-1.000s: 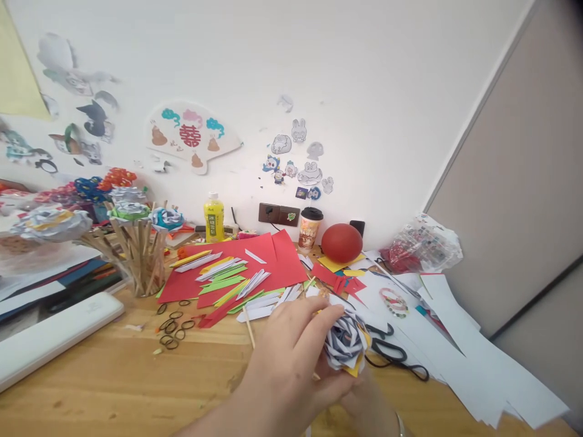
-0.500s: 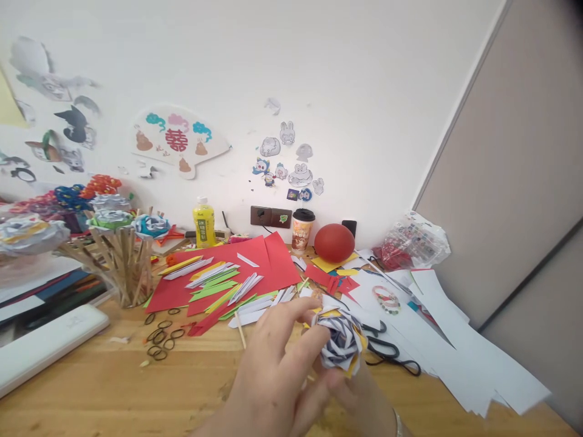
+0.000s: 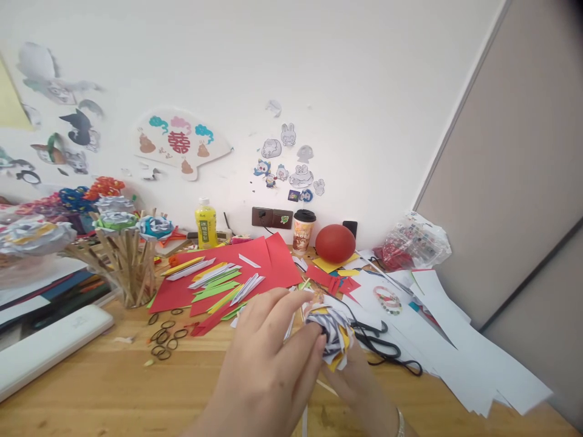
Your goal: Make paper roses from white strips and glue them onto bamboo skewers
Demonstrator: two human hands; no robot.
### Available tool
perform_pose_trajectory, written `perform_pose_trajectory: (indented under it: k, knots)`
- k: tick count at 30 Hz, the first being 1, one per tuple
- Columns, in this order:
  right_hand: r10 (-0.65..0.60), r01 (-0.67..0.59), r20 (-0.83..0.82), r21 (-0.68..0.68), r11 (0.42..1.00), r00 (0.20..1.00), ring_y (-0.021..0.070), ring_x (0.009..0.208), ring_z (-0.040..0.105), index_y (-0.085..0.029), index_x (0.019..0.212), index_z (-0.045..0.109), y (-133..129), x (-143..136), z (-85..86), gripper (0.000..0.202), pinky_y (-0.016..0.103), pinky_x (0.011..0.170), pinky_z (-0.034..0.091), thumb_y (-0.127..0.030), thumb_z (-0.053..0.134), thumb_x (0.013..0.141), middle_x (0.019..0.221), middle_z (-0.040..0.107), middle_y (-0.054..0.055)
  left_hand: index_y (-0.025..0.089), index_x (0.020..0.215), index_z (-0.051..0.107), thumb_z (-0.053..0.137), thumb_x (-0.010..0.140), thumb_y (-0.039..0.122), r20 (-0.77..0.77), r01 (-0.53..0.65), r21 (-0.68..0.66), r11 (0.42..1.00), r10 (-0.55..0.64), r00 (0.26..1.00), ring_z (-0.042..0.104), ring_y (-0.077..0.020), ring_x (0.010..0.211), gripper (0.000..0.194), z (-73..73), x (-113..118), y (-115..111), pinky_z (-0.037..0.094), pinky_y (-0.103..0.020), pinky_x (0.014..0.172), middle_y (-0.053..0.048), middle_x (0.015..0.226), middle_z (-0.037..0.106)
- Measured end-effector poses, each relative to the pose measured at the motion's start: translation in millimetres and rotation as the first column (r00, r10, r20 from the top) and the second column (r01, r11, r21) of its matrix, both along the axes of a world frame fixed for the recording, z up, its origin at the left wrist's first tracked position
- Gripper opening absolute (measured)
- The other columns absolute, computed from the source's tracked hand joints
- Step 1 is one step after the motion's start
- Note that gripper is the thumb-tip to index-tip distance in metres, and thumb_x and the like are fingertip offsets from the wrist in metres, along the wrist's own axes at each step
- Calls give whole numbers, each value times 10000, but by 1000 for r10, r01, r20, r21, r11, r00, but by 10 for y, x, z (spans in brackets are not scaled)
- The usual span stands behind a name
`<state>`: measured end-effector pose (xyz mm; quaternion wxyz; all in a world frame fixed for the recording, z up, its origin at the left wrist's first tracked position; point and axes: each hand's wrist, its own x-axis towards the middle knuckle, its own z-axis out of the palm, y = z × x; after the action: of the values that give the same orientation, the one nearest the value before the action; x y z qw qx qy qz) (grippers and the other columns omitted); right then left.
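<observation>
A folded paper flower (image 3: 336, 334), white and grey with yellow petals, is held between my two hands low in the middle of the head view. My left hand (image 3: 271, 358) wraps its fingers and thumb round the left side of the flower, with fingertips at its centre. Beneath and to the right of the flower is my right hand (image 3: 364, 388), a bracelet at its wrist; its fingers are mostly hidden behind the flower and my left hand. Black-handled scissors (image 3: 382, 347) lie just right of the flower.
Red paper sheets (image 3: 277, 261) with folded strips lie behind my hands. Rubber bands (image 3: 160, 337) are at the left, near a jar of sticks (image 3: 132, 267). A cup (image 3: 302, 233), a red balloon (image 3: 336, 244) and a yellow bottle (image 3: 206, 224) stand by the wall. White paper (image 3: 478, 340) covers the right.
The flower has moved slightly left and tilted, its centre turned toward my left hand. My left hand's fingers have closed in more on it.
</observation>
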<state>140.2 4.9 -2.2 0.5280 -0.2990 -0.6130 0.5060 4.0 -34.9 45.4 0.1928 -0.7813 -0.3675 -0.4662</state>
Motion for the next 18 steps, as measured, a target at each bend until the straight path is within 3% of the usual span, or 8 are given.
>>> perform_pose_trajectory:
  k: [3, 6, 10, 14, 18]
  knots:
    - [87, -119, -211, -148, 982, 974, 242, 846, 624, -246, 875, 647, 81, -29, -94, 250, 366, 745, 511, -455, 646, 738, 846, 674, 47, 187, 693, 652, 499, 803, 105, 104, -39, -72, 997, 46, 993, 573, -257, 908, 206, -7, 18, 42, 480, -452, 782, -107, 1009, 654]
    - [87, -138, -312, -146, 980, 946, 204, 846, 600, -224, 766, 616, 152, 13, -176, 212, 312, 730, 492, -393, 721, 691, 975, 635, 43, 209, 655, 679, 533, 758, 126, 240, 2, -234, 972, 56, 969, 611, -257, 883, 197, -35, -19, 131, 514, -436, 744, -88, 993, 674]
    - [40, -45, -232, -17, 999, 972, 181, 883, 557, -211, 730, 600, 195, 75, -207, 192, 270, 733, 468, -383, 684, 741, 1000, 581, 39, 218, 633, 692, 588, 695, 152, 406, 156, -463, 873, 53, 912, 661, -230, 825, 138, -74, -114, 241, 554, -371, 710, -70, 954, 695]
    - [47, -42, -185, 30, 999, 982, 174, 867, 543, -211, 720, 590, 178, 64, -164, 191, 259, 711, 463, -379, 675, 751, 965, 546, 37, 220, 592, 699, 622, 645, 172, 517, 263, -533, 804, 63, 854, 671, -240, 811, 105, -117, -167, 293, 556, -388, 730, -71, 935, 703]
    - [43, -33, -170, 62, 998, 984, 175, 861, 533, -207, 699, 577, 149, 41, -123, 210, 261, 708, 456, -389, 664, 760, 945, 527, 40, 237, 669, 744, 589, 659, 167, 535, 307, -582, 753, 70, 842, 662, -253, 879, 170, -165, -166, 307, 535, -411, 791, -71, 982, 703]
